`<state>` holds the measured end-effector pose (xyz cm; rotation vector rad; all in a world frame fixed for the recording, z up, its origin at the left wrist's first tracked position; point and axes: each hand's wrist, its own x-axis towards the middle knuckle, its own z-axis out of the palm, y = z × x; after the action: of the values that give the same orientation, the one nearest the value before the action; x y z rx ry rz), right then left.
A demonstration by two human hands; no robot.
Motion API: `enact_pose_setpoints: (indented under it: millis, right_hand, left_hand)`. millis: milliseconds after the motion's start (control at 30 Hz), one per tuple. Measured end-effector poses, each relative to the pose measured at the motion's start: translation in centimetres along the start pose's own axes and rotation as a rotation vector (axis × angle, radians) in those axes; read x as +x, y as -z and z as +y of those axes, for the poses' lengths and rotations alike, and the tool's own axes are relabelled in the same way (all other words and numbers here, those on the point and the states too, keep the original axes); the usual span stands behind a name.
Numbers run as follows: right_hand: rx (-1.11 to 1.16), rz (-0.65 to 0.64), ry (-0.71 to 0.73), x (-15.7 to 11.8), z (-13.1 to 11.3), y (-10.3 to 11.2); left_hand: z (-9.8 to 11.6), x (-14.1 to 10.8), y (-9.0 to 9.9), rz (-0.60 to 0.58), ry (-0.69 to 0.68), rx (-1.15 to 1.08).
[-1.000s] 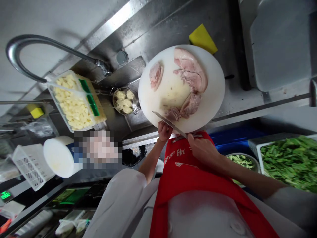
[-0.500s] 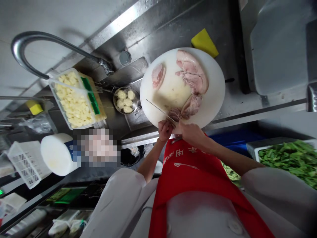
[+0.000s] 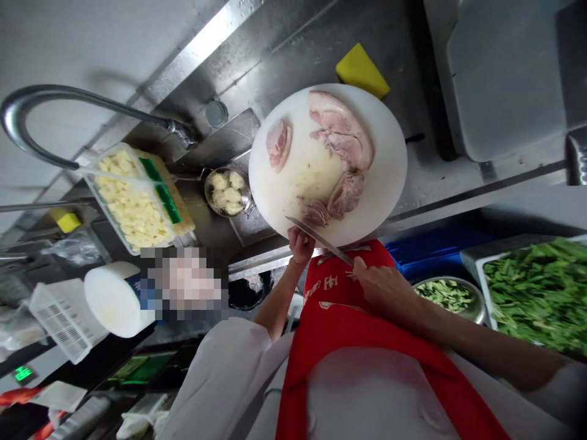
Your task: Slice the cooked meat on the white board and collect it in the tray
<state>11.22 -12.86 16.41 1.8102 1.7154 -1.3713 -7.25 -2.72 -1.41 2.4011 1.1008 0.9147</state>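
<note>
My right hand is closed round the handle of a long, narrow knife. Its blade slants across the near rim of a round white cutting board, tip pointing left. Beside the blade, my left hand is curled closed at the board's edge; what its fingers hold, if anything, is hidden. Just beyond the blade lie thin meat slices, next to a chunk of meat. Farther back are a large piece of pale meat with rind and a smaller piece at the left.
Left of the board, a strainer of peeled pale pieces and a tub of cut pale chunks stand under a curved faucet. A yellow sponge lies behind the board. Leafy greens fill a container at right.
My right hand has drawn the knife back toward my body and to the right, away from the meat slices. My left hand stays at the board's edge. The whole view has shifted slightly.
</note>
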Motion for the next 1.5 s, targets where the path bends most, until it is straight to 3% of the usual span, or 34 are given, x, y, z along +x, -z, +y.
enact_pose_setpoints:
  millis: [200,400,567,700,767,900,967,1033,1167,1233,1333,1500]
  right_hand:
    - [-0.04,0.106,0.034,2.3,-0.5,-0.1]
    - [-0.028,0.004,-0.019,1.8,-0.1,-1.0]
    - [0.006,0.168,0.037,7.6,-1.5,1.0]
    - [0.07,0.217,0.039,9.5,0.2,2.1]
    - [0.073,0.228,0.015,8.9,1.6,1.8]
    - [0.047,0.222,-0.034,7.0,3.1,0.8]
    - [0.047,0.211,-0.055,6.6,3.2,0.5]
    - [0.048,0.202,-0.075,6.3,3.0,0.2]
    - [0.03,0.191,-0.099,6.0,1.8,-0.5]
    - [0.005,0.191,-0.087,5.9,0.9,-0.9]
    - [-0.041,0.17,-0.079,5.7,-0.1,-1.2]
    - [-0.05,0.193,-0.072,5.7,-0.4,-1.1]
  left_hand:
    - [0.1,0.0,0.1,0.013,-0.015,-0.065]
    - [0.0,-0.1,0.0,-0.033,0.035,-0.103]
    - [0.1,0.3,-0.1,0.008,0.051,-0.143]
    - [0.4,1.2,0.8,-0.047,0.083,-0.147]
    - [0.2,2.0,1.9,-0.13,0.059,-0.163]
    - [-1.0,3.8,4.4,-0.494,-0.115,-0.198]
    - [-1.4,4.2,5.0,-0.556,-0.124,-0.182]
    - [-1.2,4.2,5.0,-0.481,-0.021,-0.188]
    - [1.2,3.1,3.6,-0.132,0.313,-0.16]
    - [2.4,2.5,3.0,-0.039,0.38,-0.138]
    - [2.8,1.7,3.0,-0.103,0.306,-0.189]
    - [0.1,1.3,3.7,-0.111,0.126,-0.199]
